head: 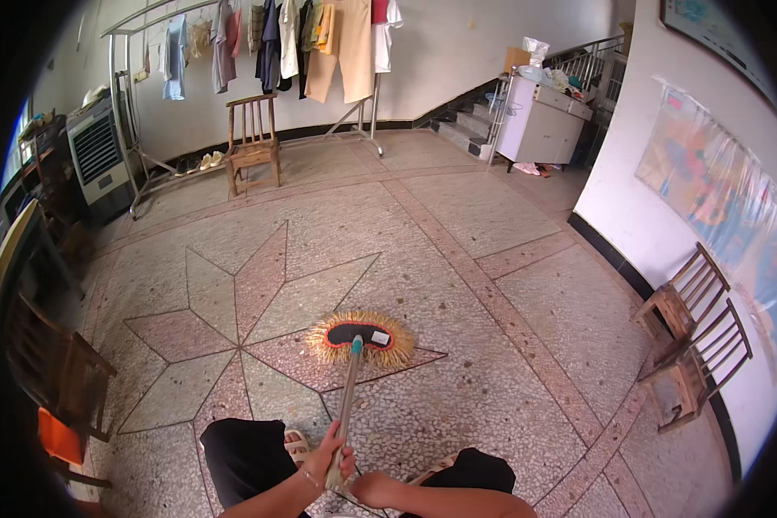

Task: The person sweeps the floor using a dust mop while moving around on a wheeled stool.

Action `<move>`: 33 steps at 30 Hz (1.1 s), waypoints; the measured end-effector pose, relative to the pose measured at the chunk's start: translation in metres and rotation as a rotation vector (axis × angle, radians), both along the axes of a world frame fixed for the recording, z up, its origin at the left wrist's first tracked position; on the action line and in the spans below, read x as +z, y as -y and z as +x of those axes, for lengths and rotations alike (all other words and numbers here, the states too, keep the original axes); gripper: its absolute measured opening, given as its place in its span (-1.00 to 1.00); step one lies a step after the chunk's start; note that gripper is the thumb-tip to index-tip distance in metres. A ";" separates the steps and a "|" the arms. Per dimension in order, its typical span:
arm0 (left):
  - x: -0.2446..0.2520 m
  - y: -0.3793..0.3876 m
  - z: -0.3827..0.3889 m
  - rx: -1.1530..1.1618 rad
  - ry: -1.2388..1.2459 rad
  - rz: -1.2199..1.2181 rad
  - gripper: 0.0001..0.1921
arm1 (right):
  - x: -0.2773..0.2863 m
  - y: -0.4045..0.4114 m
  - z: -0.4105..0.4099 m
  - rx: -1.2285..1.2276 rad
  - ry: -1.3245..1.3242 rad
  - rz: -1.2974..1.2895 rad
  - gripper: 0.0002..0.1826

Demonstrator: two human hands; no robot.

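Note:
A mop with a fringed yellow oval head (360, 339) lies flat on the terrazzo floor (440, 401), over part of an inlaid star pattern. Its metal handle (345, 408) runs back towards me from a teal joint. My left hand (329, 455) is closed around the handle, fingers wrapped over it, above my knees' level in the picture. Lower and to the right, my right hand (370, 489) is by the handle's near end; its fingers are largely hidden, so its hold cannot be told. My black-trousered knees and sandalled feet are at either side.
A wooden chair (252, 155) stands before a metal clothes rack (375, 116) hung with garments. Two wooden chairs (676, 291) are along the right wall; another (58, 369) is at left. An air cooler (97, 152) stands back left, a white cabinet (537, 123) near the stairs (466, 126).

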State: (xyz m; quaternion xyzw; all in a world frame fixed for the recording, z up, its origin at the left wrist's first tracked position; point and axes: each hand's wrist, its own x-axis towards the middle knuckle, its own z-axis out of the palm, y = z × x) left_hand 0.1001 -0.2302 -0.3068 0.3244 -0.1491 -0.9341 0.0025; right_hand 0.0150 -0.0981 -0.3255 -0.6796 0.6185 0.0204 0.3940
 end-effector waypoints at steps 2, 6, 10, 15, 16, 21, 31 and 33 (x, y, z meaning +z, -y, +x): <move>0.022 0.012 -0.026 0.003 -0.032 0.095 -0.47 | -0.027 -0.006 -0.005 -0.138 0.019 -0.131 -0.68; 0.048 0.012 -0.017 -0.033 -0.090 0.248 -0.64 | -0.022 -0.007 -0.016 -0.019 0.039 -0.148 -0.72; 0.073 -0.035 0.057 -0.139 0.025 0.191 -0.55 | 0.035 -0.010 0.002 0.099 -0.191 -0.121 -0.81; 0.098 -0.054 0.067 -0.099 0.171 0.190 -0.45 | 0.007 -0.021 0.007 0.173 -0.171 -0.123 -0.80; 0.088 -0.046 0.061 -0.158 0.145 0.153 -0.45 | 0.001 -0.022 0.007 0.176 -0.171 -0.124 -0.80; 0.036 -0.007 0.017 -0.221 -0.058 0.175 -0.52 | -0.029 -0.015 0.005 0.061 -0.011 -0.094 -0.76; 0.035 -0.045 0.035 -0.070 -0.051 0.223 -0.45 | -0.020 -0.009 -0.001 0.023 -0.176 -0.099 -0.82; 0.077 -0.048 0.062 -0.056 0.065 0.168 -0.71 | 0.011 -0.018 0.004 0.043 -0.138 -0.037 -0.84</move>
